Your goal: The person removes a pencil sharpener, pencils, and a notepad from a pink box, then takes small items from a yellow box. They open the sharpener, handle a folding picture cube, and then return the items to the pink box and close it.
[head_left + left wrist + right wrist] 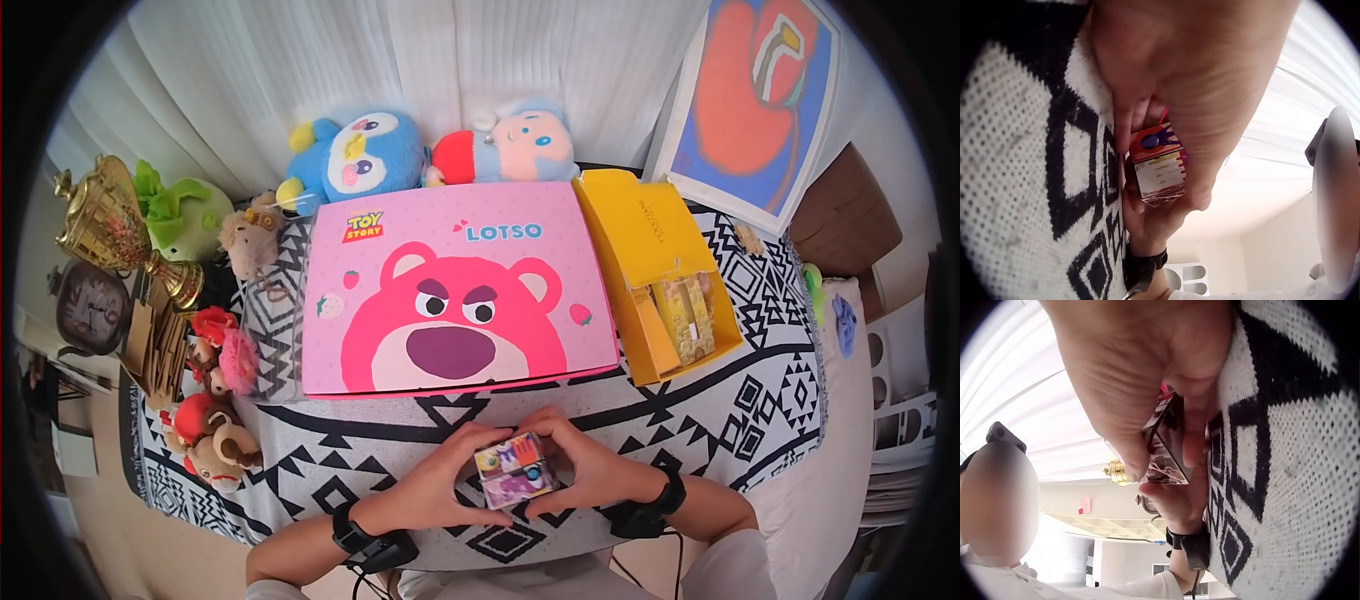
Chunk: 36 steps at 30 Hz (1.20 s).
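Note:
Both hands are at the front of the cloth-covered table, around a small block (514, 470) with colourful printed faces and a seam across its top. On its left side is my left hand (440, 482), fingers bent behind the block and thumb in front. My right hand (592, 468) grips it from the right in the same way. In the left wrist view the block (1159, 169) shows a red panel with a purple shape and a pale panel with yellow marks. A dark, picture-covered side of the block (1169, 447) appears in the right wrist view, partly hidden by fingers.
Behind the hands lies a large pink bear box (570, 350). To its right is an open yellow box (640, 225) with smaller packages inside. Plush toys (370, 150) line the back. A gold trophy (105, 220), a clock (92, 308) and more plush toys (215, 440) stand left.

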{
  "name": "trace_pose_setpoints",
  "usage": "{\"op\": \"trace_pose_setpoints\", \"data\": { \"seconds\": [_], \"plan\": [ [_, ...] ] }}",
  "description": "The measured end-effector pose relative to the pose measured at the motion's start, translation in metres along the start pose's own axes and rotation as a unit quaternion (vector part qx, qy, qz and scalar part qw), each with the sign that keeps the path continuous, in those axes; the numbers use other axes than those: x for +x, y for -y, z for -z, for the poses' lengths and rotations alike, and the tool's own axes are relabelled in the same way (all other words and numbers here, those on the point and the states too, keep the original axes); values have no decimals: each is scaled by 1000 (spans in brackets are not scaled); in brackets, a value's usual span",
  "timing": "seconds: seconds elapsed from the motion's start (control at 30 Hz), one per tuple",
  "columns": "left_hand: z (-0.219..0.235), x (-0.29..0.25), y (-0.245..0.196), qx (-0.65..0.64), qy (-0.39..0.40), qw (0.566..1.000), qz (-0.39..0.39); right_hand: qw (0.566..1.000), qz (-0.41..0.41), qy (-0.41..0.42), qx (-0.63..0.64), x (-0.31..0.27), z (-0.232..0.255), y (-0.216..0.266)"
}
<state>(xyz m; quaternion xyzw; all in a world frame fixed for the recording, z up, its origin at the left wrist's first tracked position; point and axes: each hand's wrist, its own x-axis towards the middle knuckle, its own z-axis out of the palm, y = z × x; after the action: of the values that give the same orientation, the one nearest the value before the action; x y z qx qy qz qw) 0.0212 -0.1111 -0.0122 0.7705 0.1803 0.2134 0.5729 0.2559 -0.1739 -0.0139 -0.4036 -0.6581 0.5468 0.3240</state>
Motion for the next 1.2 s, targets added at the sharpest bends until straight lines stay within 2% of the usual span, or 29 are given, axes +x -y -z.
{"op": "trace_pose_setpoints", "data": {
  "seconds": [0.03, 0.1, 0.17, 0.23, 0.3, 0.37, 0.5, 0.63, 0.7, 0.77, 0.83, 0.97, 1.03, 1.1, 1.13, 1.2],
  "plan": [
    [-2, -1, 2, 0, 0, 1000, 1, 1000, -8, 11, 24, -1, -1, -3],
    [-6, -5, 8, -117, -29, 991, 53, 998, -15, 23, 48, -1, -2, -4],
    [-2, -5, 6, -132, -28, 989, 63, 977, -61, -8, 202, -1, -3, -1],
    [-1, -6, 9, -230, -54, 965, 113, 980, -39, -7, 194, -3, -3, -7],
    [1, -6, 11, -236, -50, 965, 108, 973, -69, -25, 221, -3, 0, -6],
    [2, -5, 11, -285, -45, 950, 118, 967, -63, -31, 243, -3, 1, -7],
    [2, -6, 13, -296, -44, 947, 121, 950, -78, -25, 300, -2, 3, -7],
    [3, -5, 12, -309, -45, 942, 123, 950, -66, -37, 303, -3, 1, -9],
    [4, -7, 15, -319, -40, 940, 116, 958, -36, -31, 282, -4, 2, -14],
    [6, -7, 18, -367, -8, 924, 108, 956, -44, -34, 289, -4, 3, -11],
    [9, -4, 10, -359, 4, 927, 107, 953, -53, -38, 297, -4, 5, -6],
    [10, -1, 1, -301, 34, 947, 105, 978, -65, -39, 196, -6, 9, -2],
    [9, -3, 6, -312, 45, 940, 132, 983, -73, -34, 162, -5, 10, -2],
    [8, -4, 8, -250, 49, 957, 137, 989, -58, -38, 130, -5, 9, -2],
    [7, -3, 6, -250, 49, 957, 138, 989, -58, -38, 131, -5, 10, 0],
    [6, -2, 0, -145, 0, 985, 91, 981, -114, -10, 155, -6, 14, 5]
  ]
}}
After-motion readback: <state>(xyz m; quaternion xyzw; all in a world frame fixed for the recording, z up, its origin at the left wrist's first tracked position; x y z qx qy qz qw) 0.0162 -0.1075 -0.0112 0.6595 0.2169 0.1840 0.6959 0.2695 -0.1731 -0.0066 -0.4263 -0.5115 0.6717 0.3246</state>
